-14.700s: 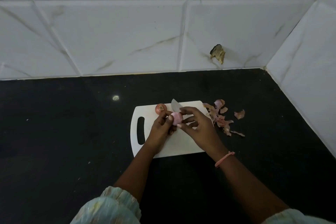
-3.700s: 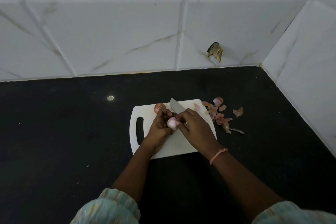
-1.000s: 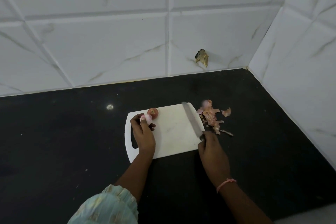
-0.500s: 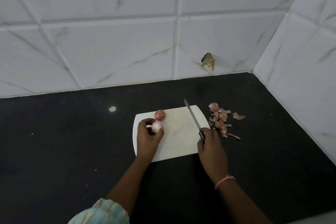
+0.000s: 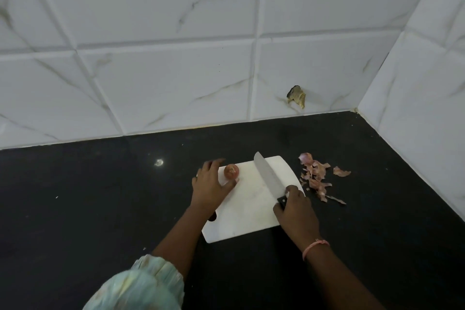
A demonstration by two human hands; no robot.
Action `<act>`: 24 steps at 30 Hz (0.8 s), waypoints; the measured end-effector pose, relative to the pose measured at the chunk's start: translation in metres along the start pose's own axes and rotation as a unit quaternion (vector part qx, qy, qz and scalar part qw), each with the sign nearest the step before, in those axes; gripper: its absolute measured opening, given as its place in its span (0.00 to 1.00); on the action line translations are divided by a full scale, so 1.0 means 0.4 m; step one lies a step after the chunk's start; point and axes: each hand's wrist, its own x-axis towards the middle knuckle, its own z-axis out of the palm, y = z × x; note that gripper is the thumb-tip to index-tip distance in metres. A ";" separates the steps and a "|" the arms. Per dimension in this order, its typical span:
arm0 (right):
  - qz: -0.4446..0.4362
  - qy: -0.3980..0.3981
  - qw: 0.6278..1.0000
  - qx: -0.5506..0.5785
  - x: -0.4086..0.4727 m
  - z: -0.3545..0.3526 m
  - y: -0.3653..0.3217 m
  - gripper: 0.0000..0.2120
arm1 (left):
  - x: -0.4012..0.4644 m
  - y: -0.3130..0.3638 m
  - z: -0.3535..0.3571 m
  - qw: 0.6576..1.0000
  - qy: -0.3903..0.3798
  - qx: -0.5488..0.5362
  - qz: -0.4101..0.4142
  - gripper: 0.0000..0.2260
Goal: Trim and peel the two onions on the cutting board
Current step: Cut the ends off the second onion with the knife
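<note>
White cutting board (image 5: 247,211) lies on a black counter (image 5: 88,209), set at a slant. One unpeeled onion (image 5: 231,171) sits on the board's far left corner, cut face up. Left hand (image 5: 210,182) rests over the board's left edge just beside that onion, fingers spread and fairly straight, thumb tip near the onion's base; possibly the second onion lies under the palm, but it is hidden. Right hand (image 5: 297,209) grips the dark handle of a knife (image 5: 268,175) at the board's right edge; the blade lies across the board, tip pointing to the far edge. Onion skins (image 5: 315,178) are heaped on the counter right of the board. White marbled tiles (image 5: 163,70) behind.
</note>
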 end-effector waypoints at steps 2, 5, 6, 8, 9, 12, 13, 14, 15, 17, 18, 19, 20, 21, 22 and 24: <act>-0.003 -0.001 1.000 -0.002 0.001 0.000 0.001 0.18 | 0.029 0.027 0.004 0.999 -0.028 0.040 0.007 0.30; -0.006 0.000 1.000 0.004 -0.002 -0.003 0.006 0.17 | 0.050 0.053 0.030 0.997 -0.055 0.060 0.018 0.24; -0.008 0.000 1.000 0.008 -0.003 -0.003 0.007 0.18 | 0.051 0.055 0.038 0.997 -0.056 0.055 0.019 0.20; -0.014 0.003 1.000 0.010 -0.004 -0.002 0.012 0.18 | 0.046 0.057 0.053 0.998 -0.040 0.031 0.022 0.16; -0.017 0.006 1.000 0.011 -0.006 -0.003 0.014 0.17 | 0.042 0.057 0.058 0.999 -0.030 0.019 0.025 0.14; -0.024 0.014 1.000 0.015 -0.011 -0.004 0.014 0.15 | 0.026 0.056 0.057 1.000 0.002 -0.011 0.026 0.13; -0.026 0.015 0.999 0.017 -0.012 -0.004 0.014 0.15 | 0.022 0.058 0.053 0.999 0.009 -0.027 0.022 0.13; -0.027 0.017 0.999 0.019 -0.014 -0.004 0.015 0.14 | 0.014 0.061 0.049 0.999 0.013 -0.047 0.017 0.13; -0.028 0.019 0.999 0.023 -0.015 -0.004 0.016 0.14 | 0.008 0.064 0.045 0.997 0.018 -0.069 0.017 0.13; -0.031 0.020 0.999 0.018 -0.016 -0.003 0.022 0.12 | -0.010 0.074 0.037 0.993 0.043 -0.107 0.039 0.14; -0.037 0.020 0.999 0.005 -0.016 -0.001 0.024 0.12 | -0.021 0.082 0.033 0.988 0.062 -0.129 0.058 0.15; -0.043 0.021 0.999 -0.007 -0.018 0.000 0.027 0.11 | -0.031 0.094 0.031 0.981 0.079 -0.158 0.080 0.15; -0.047 0.024 0.999 -0.012 -0.020 0.001 0.029 0.12 | -0.040 0.110 0.028 0.972 0.087 -0.194 0.099 0.16; -0.047 0.030 0.998 -0.012 -0.022 -0.001 0.031 0.13 | -0.050 0.128 0.029 0.962 0.083 -0.238 0.107 0.15; -0.045 0.036 0.998 -0.009 -0.026 -0.004 0.034 0.13 | -0.061 0.149 0.033 0.950 0.064 -0.290 0.095 0.13; -0.047 0.044 0.998 -0.011 -0.034 -0.011 0.047 0.13 | -0.074 0.188 0.055 0.911 -0.012 -0.413 0.012 0.11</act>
